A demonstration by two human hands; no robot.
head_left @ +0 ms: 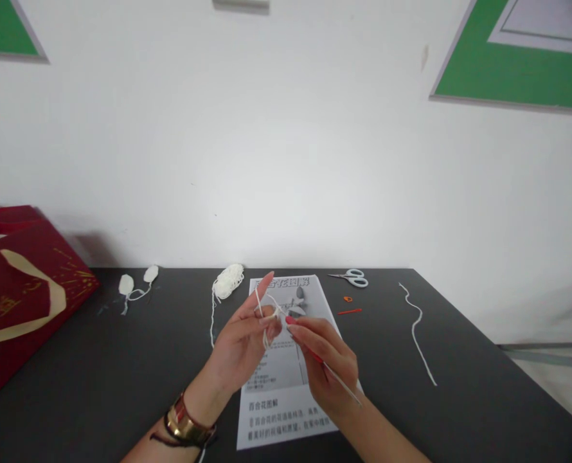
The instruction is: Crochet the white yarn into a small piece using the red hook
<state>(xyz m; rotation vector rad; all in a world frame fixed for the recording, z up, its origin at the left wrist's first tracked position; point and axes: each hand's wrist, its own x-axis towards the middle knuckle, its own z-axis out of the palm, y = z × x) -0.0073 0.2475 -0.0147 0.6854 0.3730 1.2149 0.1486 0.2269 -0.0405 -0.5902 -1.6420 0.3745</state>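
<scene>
Crochet hook (344, 384) and white yarn (277, 314) held above a printed sheet (286, 395) on the dark counter (170, 360).
The hook's working tip and the individual stitches cannot be made out; both hands mask part of the sheet, and the frame cuts off the red bag (23, 292). The left grip (247, 337) pinches the thin, looped yarn, one strand crossing the raised index finger; the right grip (328, 360) clasps the slim, red-and-pale hook.

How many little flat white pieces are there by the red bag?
2. One piece is nearer the red bag; the other piece is farther right, closer to the wall. The bag could hide more.
</scene>
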